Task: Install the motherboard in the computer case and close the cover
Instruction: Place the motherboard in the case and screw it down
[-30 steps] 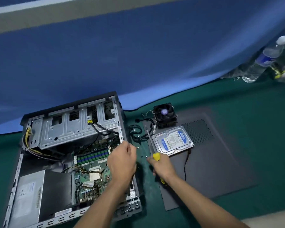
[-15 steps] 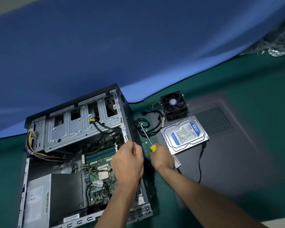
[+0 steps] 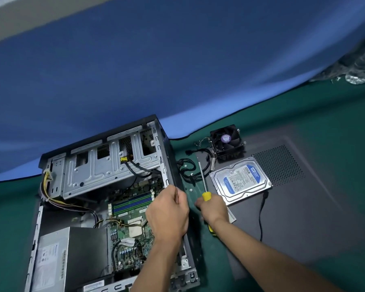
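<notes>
The left hand (image 3: 168,214) gripped the stiff computer case (image 3: 169,165) wall; the right hand (image 3: 214,208) clasped a slim yellow-handled screwdriver (image 3: 205,193) over the fragile motherboard (image 3: 133,209).

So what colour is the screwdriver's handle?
Yellow; the screwdriver handle shows above the right hand in the head view.

Even, soft overhead light, faint shadows beside the computer case (image 3: 105,186), strong wide-angle bending at edges, slight blur top right
</notes>
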